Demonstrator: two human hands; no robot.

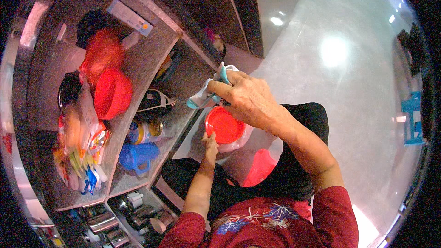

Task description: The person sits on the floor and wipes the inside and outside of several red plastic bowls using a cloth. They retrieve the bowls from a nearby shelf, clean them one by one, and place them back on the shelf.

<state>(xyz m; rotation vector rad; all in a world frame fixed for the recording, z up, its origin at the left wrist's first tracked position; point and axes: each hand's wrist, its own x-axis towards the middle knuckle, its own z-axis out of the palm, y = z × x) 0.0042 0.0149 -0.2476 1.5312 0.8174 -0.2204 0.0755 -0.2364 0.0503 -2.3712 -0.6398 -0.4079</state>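
My left hand (210,144) is closed on the near-left edge of a tub with a round red lid (225,126). A pale, see-through body shows beneath that lid. Above the tub's far side, my right hand (250,96) is closed on a crumpled white and light-blue plastic packet (200,100), which hangs out between thumb and fingers. The right fingertips are partly hidden by the packet and the hand itself.
Open shelves on the left hold a red bowl (112,94), colourful packets (82,156), a blue jug (138,157) and a jar (149,130). Metal containers (103,222) fill a lower compartment. A pink-red item (259,167) lies on the floor between my legs.
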